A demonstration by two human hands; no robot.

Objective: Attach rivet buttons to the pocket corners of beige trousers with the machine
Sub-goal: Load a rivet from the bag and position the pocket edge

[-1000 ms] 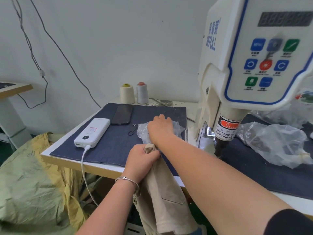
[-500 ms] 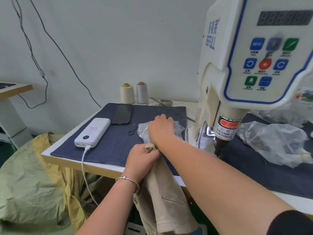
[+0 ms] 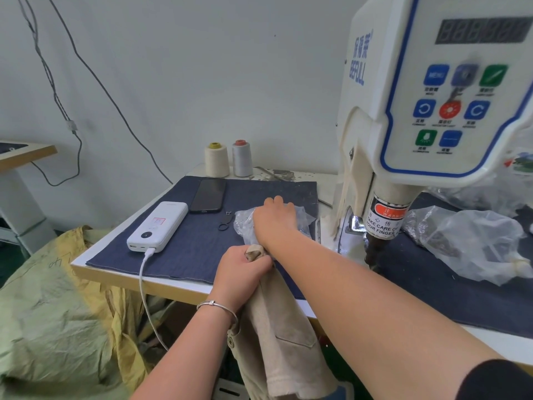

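While left hand (image 3: 240, 267) grips trousers (image 3: 277, 327) | right hand (image 3: 274, 220) in plastic bag (image 3: 245, 223), grip hidden | machine (image 3: 427, 111) reads "BEFULL"

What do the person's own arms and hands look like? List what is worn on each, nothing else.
Left hand: bare, with a thin silver metal bangle round the wrist, a small bead or clasp on it; forearm bare, no sleeve in view.
Right hand: bare, no ring or watch visible; forearm bare up to a black sleeve at the lower right edge.
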